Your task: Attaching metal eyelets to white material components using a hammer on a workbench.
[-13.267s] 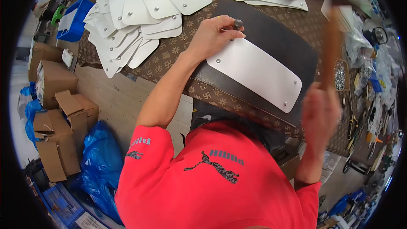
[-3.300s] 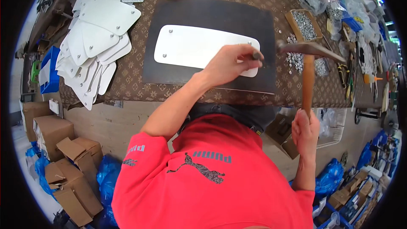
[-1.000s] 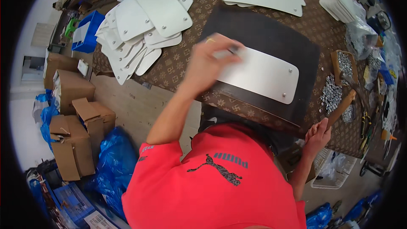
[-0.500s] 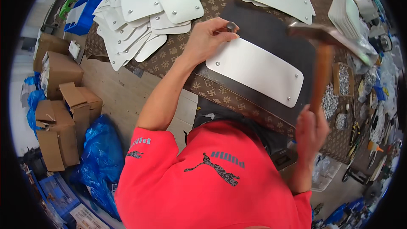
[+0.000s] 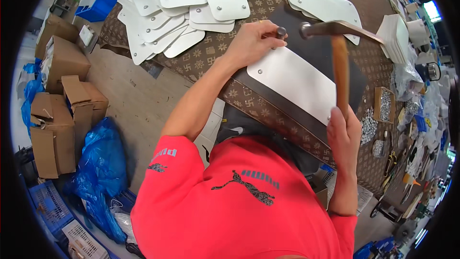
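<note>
My left hand pinches a short metal punch upright at the far left corner of a white panel. The panel has rounded corners and small metal rivets, and it lies on a dark mat at the table's near edge. In my right hand is a hammer, its fingers wrapped round the wooden handle. The metal hammer head is raised just right of the punch and apart from it. Handle and hand hide the panel's right end.
Overlapping white riveted panels cover the table's left part. A few similar panels lie behind the mat, and a white stack stands to the right. Loose rivets lie near a small box of rivets. Cardboard boxes stand at left.
The hammer has moved left, bringing its head close to the punch. My left hand still keeps the punch at the panel's corner. The whole view has shifted slightly.
</note>
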Action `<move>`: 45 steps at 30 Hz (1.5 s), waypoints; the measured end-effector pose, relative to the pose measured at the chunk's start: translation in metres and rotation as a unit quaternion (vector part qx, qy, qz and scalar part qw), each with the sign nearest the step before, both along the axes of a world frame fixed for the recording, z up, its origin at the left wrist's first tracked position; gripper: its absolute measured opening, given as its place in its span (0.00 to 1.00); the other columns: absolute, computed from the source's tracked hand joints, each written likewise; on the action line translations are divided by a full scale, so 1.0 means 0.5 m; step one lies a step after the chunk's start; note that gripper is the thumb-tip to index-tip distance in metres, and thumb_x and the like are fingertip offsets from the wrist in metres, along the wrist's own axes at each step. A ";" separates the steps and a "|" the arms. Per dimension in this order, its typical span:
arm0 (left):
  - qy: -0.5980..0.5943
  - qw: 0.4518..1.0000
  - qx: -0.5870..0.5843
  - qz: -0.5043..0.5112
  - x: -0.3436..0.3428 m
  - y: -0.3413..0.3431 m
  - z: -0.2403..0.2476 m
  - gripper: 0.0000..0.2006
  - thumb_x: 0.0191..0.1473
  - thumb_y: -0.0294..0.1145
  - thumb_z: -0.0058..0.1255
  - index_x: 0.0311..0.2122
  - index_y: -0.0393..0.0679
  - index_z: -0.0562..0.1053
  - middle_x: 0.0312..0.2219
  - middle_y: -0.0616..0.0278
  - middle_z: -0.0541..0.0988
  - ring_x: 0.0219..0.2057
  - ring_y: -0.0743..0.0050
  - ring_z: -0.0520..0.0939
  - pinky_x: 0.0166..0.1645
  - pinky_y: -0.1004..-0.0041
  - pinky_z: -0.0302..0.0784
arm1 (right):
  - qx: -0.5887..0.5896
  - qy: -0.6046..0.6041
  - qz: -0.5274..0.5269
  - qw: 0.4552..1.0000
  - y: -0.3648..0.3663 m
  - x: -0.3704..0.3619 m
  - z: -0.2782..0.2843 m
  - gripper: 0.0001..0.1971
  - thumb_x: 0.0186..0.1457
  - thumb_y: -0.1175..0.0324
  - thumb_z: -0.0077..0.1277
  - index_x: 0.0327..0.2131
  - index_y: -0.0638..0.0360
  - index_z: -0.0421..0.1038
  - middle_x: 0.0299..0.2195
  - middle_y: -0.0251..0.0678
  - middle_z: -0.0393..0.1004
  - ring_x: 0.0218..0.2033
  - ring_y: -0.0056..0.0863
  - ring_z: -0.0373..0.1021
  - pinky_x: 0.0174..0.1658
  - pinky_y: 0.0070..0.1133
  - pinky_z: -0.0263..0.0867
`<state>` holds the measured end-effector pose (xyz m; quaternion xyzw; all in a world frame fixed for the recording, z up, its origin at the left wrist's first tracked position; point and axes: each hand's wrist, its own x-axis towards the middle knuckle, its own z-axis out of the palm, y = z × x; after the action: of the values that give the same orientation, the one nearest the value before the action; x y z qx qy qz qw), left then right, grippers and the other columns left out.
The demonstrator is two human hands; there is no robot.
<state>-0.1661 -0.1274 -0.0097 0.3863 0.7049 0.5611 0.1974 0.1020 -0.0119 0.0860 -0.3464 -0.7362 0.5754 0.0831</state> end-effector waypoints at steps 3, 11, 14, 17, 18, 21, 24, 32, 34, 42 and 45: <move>-0.056 0.995 0.077 -0.003 0.007 -0.031 0.023 0.09 0.51 0.24 0.60 0.38 0.34 0.78 0.30 0.63 0.81 0.30 0.79 0.79 0.40 0.78 0.75 | -0.026 0.025 -0.027 0.999 -0.013 0.043 0.001 0.12 0.66 0.64 0.47 0.30 0.59 0.64 0.18 0.20 0.60 0.17 0.07 0.54 0.19 0.11 0.48; -0.132 0.990 0.053 -0.015 0.047 -0.111 0.020 0.08 0.51 0.22 0.59 0.38 0.35 0.79 0.30 0.65 0.80 0.30 0.83 0.78 0.39 0.79 0.74 | -0.040 0.052 -0.071 0.995 -0.046 0.057 0.019 0.12 0.66 0.60 0.47 0.32 0.57 0.63 0.18 0.21 0.58 0.15 0.07 0.52 0.16 0.10 0.45; -0.111 0.992 0.047 -0.019 0.050 -0.118 -0.009 0.08 0.51 0.22 0.60 0.39 0.37 0.79 0.29 0.65 0.80 0.29 0.84 0.77 0.38 0.79 0.73 | -0.007 0.243 -0.084 0.966 -0.041 0.065 0.090 0.14 0.65 0.58 0.47 0.31 0.58 0.63 0.16 0.22 0.56 0.11 0.11 0.50 0.14 0.12 0.45; -0.111 0.993 0.018 -0.038 0.054 -0.104 0.004 0.08 0.52 0.19 0.58 0.39 0.36 0.78 0.32 0.66 0.80 0.35 0.84 0.78 0.41 0.80 0.74 | -0.049 0.488 0.049 0.870 -0.052 0.032 0.167 0.13 0.64 0.60 0.46 0.31 0.58 0.63 0.15 0.23 0.54 0.12 0.14 0.50 0.15 0.14 0.47; -0.110 0.993 0.000 -0.033 0.055 -0.114 0.006 0.08 0.52 0.18 0.57 0.39 0.36 0.78 0.33 0.67 0.80 0.37 0.84 0.78 0.43 0.80 0.75 | -0.146 0.439 -0.011 0.887 -0.056 0.033 0.126 0.12 0.64 0.61 0.46 0.32 0.58 0.64 0.15 0.23 0.54 0.13 0.14 0.50 0.16 0.14 0.47; -0.086 0.996 -0.016 -0.034 0.058 -0.105 -0.003 0.07 0.53 0.18 0.57 0.39 0.36 0.78 0.34 0.67 0.80 0.37 0.84 0.78 0.43 0.80 0.75 | 0.219 -0.015 0.177 0.959 -0.027 0.006 -0.013 0.09 0.64 0.62 0.48 0.34 0.57 0.65 0.15 0.22 0.55 0.15 0.12 0.50 0.19 0.14 0.48; -0.086 0.995 -0.010 -0.041 0.058 -0.100 0.013 0.07 0.53 0.18 0.58 0.39 0.36 0.78 0.34 0.67 0.80 0.36 0.84 0.79 0.43 0.80 0.75 | 0.142 -0.027 0.104 0.984 -0.039 0.041 0.010 0.09 0.65 0.63 0.47 0.34 0.58 0.65 0.15 0.22 0.56 0.15 0.10 0.50 0.18 0.14 0.47; -0.107 0.980 0.100 -0.134 0.130 0.110 0.046 0.07 0.52 0.22 0.60 0.38 0.36 0.79 0.32 0.66 0.79 0.33 0.79 0.80 0.42 0.78 0.75 | 0.005 0.127 -0.157 0.979 -0.016 0.147 0.051 0.13 0.66 0.60 0.45 0.33 0.60 0.63 0.15 0.22 0.56 0.13 0.08 0.49 0.15 0.12 0.42; -0.125 0.973 0.081 -0.175 0.165 0.180 0.037 0.08 0.53 0.21 0.59 0.39 0.37 0.79 0.33 0.67 0.81 0.36 0.80 0.80 0.45 0.78 0.75 | 0.003 0.132 -0.203 0.970 -0.005 0.180 0.053 0.14 0.67 0.59 0.45 0.33 0.60 0.63 0.15 0.22 0.56 0.12 0.08 0.49 0.14 0.12 0.42; -0.054 0.963 0.015 -0.264 0.244 0.308 -0.012 0.08 0.54 0.22 0.58 0.41 0.35 0.79 0.34 0.64 0.81 0.36 0.78 0.81 0.45 0.77 0.77 | 0.011 0.142 -0.301 0.943 -0.004 0.272 0.051 0.16 0.66 0.57 0.47 0.32 0.60 0.62 0.15 0.23 0.55 0.12 0.08 0.48 0.14 0.12 0.41; -0.052 0.962 0.013 -0.267 0.245 0.309 -0.014 0.08 0.55 0.22 0.58 0.40 0.34 0.79 0.34 0.63 0.80 0.36 0.78 0.81 0.45 0.77 0.77 | 0.076 0.222 -0.324 0.917 0.014 0.289 0.098 0.17 0.66 0.54 0.45 0.32 0.58 0.63 0.15 0.24 0.57 0.12 0.09 0.49 0.14 0.11 0.42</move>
<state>-0.0436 0.0272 -0.0168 0.5331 0.5574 0.5168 0.3715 0.2465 -0.0049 0.1352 -0.4222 -0.5877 0.5218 0.4518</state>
